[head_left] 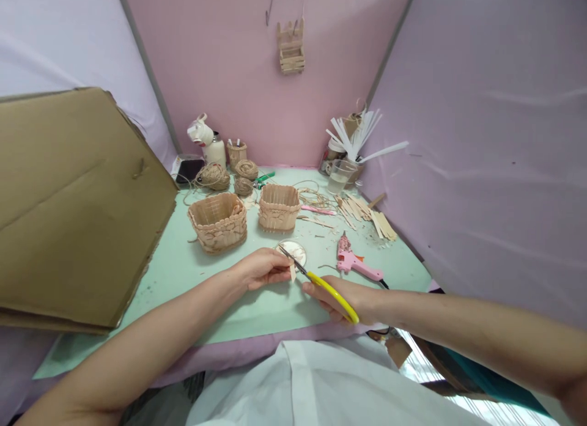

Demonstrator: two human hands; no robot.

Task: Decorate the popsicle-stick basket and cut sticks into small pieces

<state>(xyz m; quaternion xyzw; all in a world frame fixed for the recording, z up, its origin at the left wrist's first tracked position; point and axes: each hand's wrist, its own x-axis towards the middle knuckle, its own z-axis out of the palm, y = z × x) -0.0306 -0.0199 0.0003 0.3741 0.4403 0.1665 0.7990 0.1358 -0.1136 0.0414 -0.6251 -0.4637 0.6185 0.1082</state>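
Note:
My left hand (267,268) pinches a short, pale wooden strip (293,273) near the front middle of the table. In my right hand (343,296) is a pair of scissors with yellow handles (334,293); its blades lie at the strip, beside my left fingertips. Whether the blades are parted is too small to tell. Just behind them sits a small round white dish (298,252) with pale scraps in it. Two woven baskets, a left one (219,230) and a right one (279,215), stand beyond my left hand.
A pink glue gun (355,263) lies right of the dish, its cord trailing to the front edge. Loose wooden sticks (362,211) are spread at the back right. Twine balls (214,176) rest at the back left. A large cardboard sheet (77,206) leans along the left side.

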